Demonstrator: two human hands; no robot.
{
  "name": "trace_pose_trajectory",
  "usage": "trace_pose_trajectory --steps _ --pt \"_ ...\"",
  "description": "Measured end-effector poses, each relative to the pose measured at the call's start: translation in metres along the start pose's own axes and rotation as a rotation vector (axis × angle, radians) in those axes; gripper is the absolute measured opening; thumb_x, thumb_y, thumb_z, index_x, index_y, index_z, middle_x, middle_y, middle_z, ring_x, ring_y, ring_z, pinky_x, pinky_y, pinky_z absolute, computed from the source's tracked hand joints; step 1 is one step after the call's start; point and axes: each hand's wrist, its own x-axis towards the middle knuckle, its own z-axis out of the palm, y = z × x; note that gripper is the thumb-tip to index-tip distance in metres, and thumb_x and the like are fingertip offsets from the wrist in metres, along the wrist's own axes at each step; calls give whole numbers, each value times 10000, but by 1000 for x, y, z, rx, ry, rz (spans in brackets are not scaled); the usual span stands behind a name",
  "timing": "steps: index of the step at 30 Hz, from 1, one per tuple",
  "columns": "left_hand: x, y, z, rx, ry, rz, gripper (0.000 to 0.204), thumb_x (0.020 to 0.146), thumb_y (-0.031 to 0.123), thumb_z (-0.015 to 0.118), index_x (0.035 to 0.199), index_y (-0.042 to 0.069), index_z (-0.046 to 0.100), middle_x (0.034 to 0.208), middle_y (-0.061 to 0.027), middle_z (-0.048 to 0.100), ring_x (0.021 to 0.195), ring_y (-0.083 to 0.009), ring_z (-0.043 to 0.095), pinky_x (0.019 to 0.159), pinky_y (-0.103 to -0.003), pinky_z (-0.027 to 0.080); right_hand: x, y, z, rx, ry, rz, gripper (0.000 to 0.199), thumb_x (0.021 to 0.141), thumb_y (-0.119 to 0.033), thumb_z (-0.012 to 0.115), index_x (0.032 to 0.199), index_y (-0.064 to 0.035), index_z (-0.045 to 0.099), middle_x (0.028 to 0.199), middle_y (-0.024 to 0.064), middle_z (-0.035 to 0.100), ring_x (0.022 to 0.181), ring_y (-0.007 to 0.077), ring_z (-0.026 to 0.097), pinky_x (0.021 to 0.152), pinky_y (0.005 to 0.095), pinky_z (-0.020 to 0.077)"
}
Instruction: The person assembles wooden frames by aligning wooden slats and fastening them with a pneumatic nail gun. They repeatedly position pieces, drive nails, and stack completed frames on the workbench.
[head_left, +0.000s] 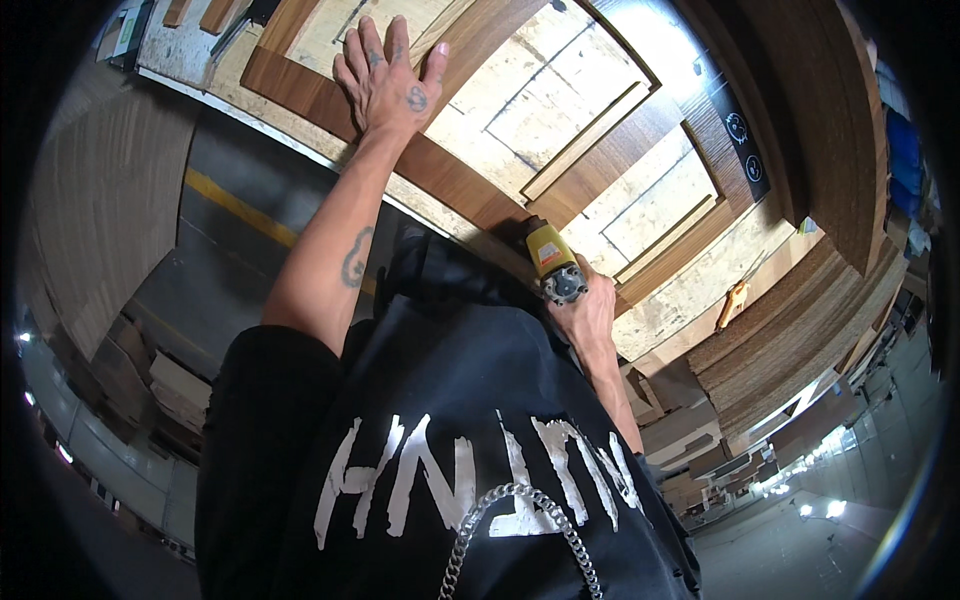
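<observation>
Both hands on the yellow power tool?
No, only the right hand holds the yellow power tool; the left hand is spread over the wooden frame.

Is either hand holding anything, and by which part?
The right hand grips the yellow power tool near its grey end; the exact hold underneath is hidden. The left hand, spread flat over the brown wooden frame, holds nothing.

black shirt (450, 350): silver lettering (463, 475) | yellow tool (541, 237): small label (549, 254) | black strip (746, 148): round white emblems (737, 128)
</observation>
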Motion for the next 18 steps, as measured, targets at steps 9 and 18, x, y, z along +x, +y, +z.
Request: trace_pose_trajectory --steps 9,18 --pt "-2 1 -1 -3 -13 -23 774 1001 649 388 1562 116 385 1637 -261 254 1522 -433 158 1213 -607 62 24 72 -71 54 177 154 369 814 -170 784 1083 76 730 860 205 762 691 233 752 631 358 618" --pt "2 5 -5 120 -93 -55 762 1009 638 393 1587 143 357 1654 -252 218 1538 -405 146 1235 -571 64 113 62 -164 24 302 120 430 846 -342 763 981 67 751 835 218 757 807 308 770 721 403 594"
